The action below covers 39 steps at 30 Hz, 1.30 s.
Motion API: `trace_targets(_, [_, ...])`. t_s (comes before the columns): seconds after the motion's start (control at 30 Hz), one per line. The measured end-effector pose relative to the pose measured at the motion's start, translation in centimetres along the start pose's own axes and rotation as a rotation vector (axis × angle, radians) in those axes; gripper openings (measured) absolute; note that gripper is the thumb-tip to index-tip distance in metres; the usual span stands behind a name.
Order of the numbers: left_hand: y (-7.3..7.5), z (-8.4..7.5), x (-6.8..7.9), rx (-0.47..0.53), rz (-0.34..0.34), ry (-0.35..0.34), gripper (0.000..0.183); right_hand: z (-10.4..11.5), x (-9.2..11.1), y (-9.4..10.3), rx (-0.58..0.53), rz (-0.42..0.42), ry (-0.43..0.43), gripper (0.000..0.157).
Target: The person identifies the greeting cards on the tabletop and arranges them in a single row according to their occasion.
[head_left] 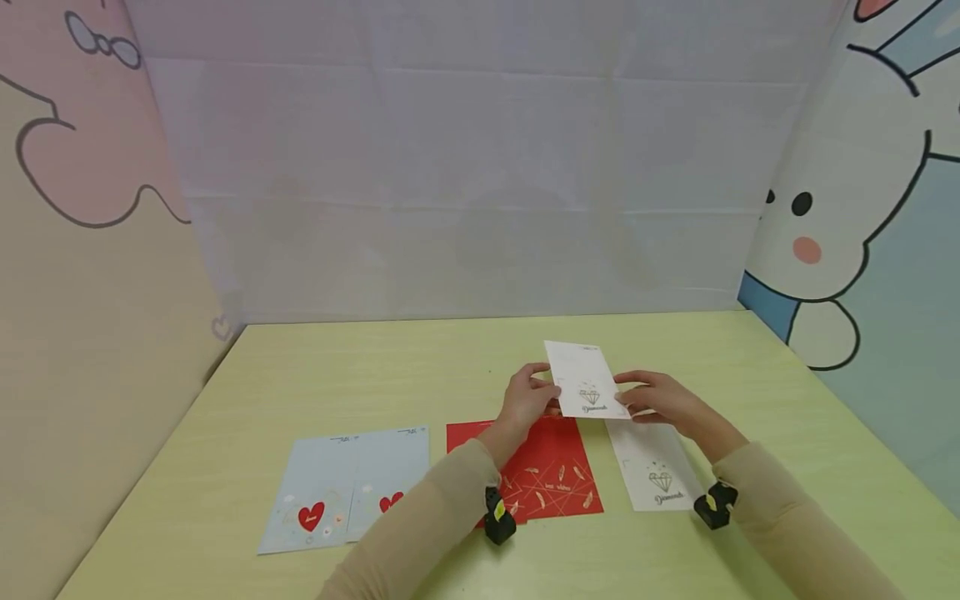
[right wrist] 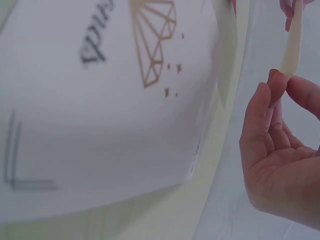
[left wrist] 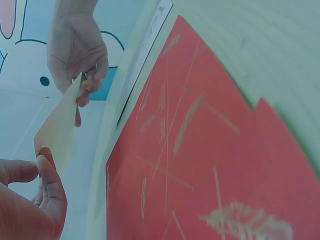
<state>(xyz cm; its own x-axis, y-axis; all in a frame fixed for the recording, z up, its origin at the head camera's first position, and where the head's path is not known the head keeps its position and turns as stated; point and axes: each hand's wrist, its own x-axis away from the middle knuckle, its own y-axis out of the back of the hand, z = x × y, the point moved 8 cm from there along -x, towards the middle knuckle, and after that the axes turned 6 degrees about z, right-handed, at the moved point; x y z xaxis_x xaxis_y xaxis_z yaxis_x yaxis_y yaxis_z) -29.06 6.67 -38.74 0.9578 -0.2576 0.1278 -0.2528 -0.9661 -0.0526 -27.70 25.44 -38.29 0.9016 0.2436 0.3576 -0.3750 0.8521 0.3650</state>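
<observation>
A white card (head_left: 579, 379) printed with a gold diamond is held up above the table between both hands. My left hand (head_left: 527, 398) pinches its left edge, and my right hand (head_left: 660, 398) pinches the lower right edge. In the left wrist view the same card (left wrist: 59, 127) appears nearly edge-on, with the left hand (left wrist: 35, 200) at its near end. From the right wrist, the right hand (right wrist: 280, 150) shows thumb and fingers closed on the card's edge. A second white diamond card (head_left: 658, 471) lies flat below the right hand. Red cards (head_left: 558, 475) lie under the left forearm, partly covered.
Two pale blue cards (head_left: 322, 479) with red hearts lie side by side on the left of the light yellow-green table (head_left: 360, 367). A white sheet backdrop (head_left: 480, 167) stands along the far edge. Black wrist cameras (head_left: 498, 517) sit on both sleeves.
</observation>
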Motion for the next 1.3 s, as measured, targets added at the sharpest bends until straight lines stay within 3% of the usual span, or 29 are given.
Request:
trace_targets(0.33, [-3.1, 0.2, 0.1, 0.063, -0.004, 0.026, 0.038, -1.0, 2.5, 1.8, 0.007, -0.025, 0.018, 0.058])
trace_targets(0.8, [-6.9, 1.1, 0.9, 0.086, -0.024, 0.054, 0.034, -3.6, 5.3, 4.1, 0.026, -0.06, -0.031, 0.063])
trace_targets(1.3, [-10.4, 2.3, 2.0, 0.087, -0.016, 0.089, 0.035, -5.3, 6.6, 6.3, 0.028, -0.099, -0.034, 0.066])
